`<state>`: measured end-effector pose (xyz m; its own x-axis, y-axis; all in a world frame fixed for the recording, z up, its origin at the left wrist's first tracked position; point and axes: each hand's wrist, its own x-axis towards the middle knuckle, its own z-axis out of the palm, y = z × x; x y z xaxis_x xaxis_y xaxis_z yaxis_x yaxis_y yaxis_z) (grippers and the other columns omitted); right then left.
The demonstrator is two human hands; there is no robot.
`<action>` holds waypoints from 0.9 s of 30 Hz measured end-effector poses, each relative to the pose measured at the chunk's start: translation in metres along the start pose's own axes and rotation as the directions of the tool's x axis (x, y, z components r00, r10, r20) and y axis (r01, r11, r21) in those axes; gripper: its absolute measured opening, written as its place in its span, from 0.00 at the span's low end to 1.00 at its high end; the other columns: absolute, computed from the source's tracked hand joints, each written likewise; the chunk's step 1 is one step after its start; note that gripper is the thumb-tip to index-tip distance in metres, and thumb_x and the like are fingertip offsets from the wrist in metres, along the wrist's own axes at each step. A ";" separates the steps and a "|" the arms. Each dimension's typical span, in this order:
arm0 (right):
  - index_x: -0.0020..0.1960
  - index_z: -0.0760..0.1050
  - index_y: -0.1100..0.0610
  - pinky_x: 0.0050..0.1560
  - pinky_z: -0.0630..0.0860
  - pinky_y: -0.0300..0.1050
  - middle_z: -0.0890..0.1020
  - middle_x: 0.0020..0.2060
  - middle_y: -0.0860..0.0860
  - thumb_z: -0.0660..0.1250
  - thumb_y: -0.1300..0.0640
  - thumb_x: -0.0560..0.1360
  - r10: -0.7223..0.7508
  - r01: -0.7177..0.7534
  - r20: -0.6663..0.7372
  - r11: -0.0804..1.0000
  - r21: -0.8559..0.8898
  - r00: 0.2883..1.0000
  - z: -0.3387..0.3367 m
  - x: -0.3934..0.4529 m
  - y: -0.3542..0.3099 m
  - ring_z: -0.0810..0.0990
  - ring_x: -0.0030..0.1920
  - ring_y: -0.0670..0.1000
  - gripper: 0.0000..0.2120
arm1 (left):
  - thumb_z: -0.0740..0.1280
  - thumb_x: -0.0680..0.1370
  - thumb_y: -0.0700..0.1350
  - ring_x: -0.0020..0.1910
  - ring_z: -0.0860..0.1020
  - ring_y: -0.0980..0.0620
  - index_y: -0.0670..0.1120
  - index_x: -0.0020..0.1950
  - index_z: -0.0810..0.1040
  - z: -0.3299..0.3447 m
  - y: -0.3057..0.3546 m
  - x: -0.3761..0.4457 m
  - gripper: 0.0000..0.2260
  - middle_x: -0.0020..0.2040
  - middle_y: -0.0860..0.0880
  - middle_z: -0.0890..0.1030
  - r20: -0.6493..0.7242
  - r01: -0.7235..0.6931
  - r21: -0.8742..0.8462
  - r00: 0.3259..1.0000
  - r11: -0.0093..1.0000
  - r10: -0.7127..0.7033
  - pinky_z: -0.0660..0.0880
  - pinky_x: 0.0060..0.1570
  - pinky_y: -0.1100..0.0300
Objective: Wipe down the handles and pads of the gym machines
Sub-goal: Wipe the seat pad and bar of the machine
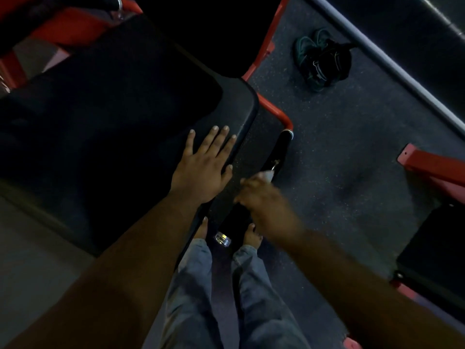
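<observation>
A large black pad (120, 102) of a red-framed gym machine fills the left of the view. My left hand (203, 165) lies flat on the pad's right edge, fingers straight and spread. My right hand (264, 197) is blurred and curled round the black handle (279, 149), which has chrome end caps. It holds a pale cloth (265, 175) against the handle. The lower stretch of the handle (234, 220) shows below the hand, ending in a chrome cap (222, 239).
A red frame tube (275, 112) bends into the handle's top. Dark shoes and a black bag (324, 59) lie on the speckled floor at the upper right. Another red frame (432, 165) and a black pad (437, 253) stand at the right. My bare feet are below the handle.
</observation>
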<state>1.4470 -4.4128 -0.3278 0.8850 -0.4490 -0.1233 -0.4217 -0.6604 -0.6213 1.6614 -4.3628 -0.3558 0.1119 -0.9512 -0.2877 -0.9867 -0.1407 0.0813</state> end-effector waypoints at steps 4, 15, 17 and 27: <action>0.65 0.77 0.57 0.81 0.49 0.50 0.79 0.66 0.56 0.60 0.62 0.79 -0.143 0.139 0.040 0.987 0.085 0.989 0.034 -0.033 -0.036 0.69 0.73 0.55 0.16 | 0.50 0.85 0.58 0.84 0.45 0.48 0.50 0.85 0.47 -0.002 0.000 0.000 0.31 0.85 0.47 0.46 0.009 0.010 -0.009 1.000 1.000 -0.010 0.46 0.79 0.35; 0.72 0.74 0.56 0.81 0.47 0.56 0.74 0.73 0.55 0.60 0.60 0.79 -0.161 0.159 0.001 0.979 -0.124 0.987 0.035 -0.043 -0.033 0.61 0.79 0.53 0.22 | 0.50 0.85 0.59 0.84 0.44 0.48 0.50 0.85 0.46 0.000 -0.001 0.001 0.31 0.85 0.48 0.45 0.019 0.006 -0.031 1.000 0.999 -0.005 0.47 0.78 0.34; 0.73 0.72 0.55 0.80 0.50 0.58 0.73 0.73 0.54 0.62 0.59 0.80 -0.174 0.172 -0.017 0.983 -0.063 0.985 0.038 -0.052 -0.041 0.59 0.79 0.53 0.21 | 0.50 0.85 0.59 0.84 0.44 0.49 0.50 0.85 0.45 0.001 -0.002 0.001 0.31 0.85 0.48 0.45 0.024 0.007 -0.032 1.000 0.999 -0.007 0.47 0.78 0.34; 0.71 0.72 0.42 0.67 0.76 0.46 0.76 0.66 0.40 0.60 0.52 0.83 0.271 -0.219 -0.146 0.929 0.297 0.951 -0.035 -0.029 -0.055 0.76 0.67 0.39 0.17 | 0.53 0.86 0.54 0.84 0.44 0.52 0.49 0.85 0.46 -0.024 -0.011 -0.010 0.30 0.85 0.50 0.45 0.050 0.010 -0.278 0.999 0.961 0.004 0.43 0.80 0.39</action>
<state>1.4378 -4.3844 -0.2626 0.6989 -0.6940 -0.1730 -0.5275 -0.3368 -0.7799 1.6744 -4.3581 -0.3314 0.1024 -0.9367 -0.3347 -0.9140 -0.2214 0.3400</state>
